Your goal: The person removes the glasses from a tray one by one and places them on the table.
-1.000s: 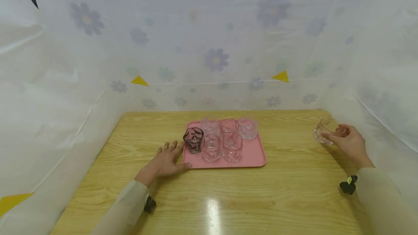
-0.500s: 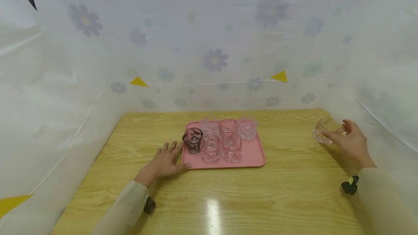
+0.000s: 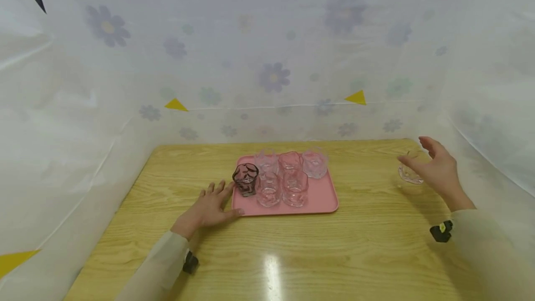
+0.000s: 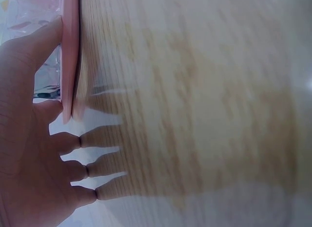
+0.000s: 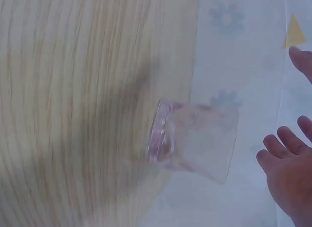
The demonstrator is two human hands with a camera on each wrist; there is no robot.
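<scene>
At the right side of the table a clear glass (image 3: 410, 173) stands upright. My right hand (image 3: 440, 173) is just above and beside it, thumb and fingers spread apart; in the right wrist view the glass (image 5: 195, 139) stands separate from the fingers (image 5: 280, 144). My left hand (image 3: 209, 208) rests at the left edge of the pink tray (image 3: 322, 203), fingers spread, with thumb and forefinger touching its rim. On that tray sit a dark smoky glass (image 3: 245, 180) at the left and several clear glasses (image 3: 295, 189) grouped beside it.
The wooden table (image 3: 234, 254) ends at a pale flowered curtain (image 3: 276, 120) behind, with pale sheets at both sides. In the head view the right sheet (image 3: 493, 152) hangs close to my right hand.
My right hand has let go of the clear glass and risen, its fingers spreading away from it. The left hand stays at the tray's edge, and the tray has not moved.
</scene>
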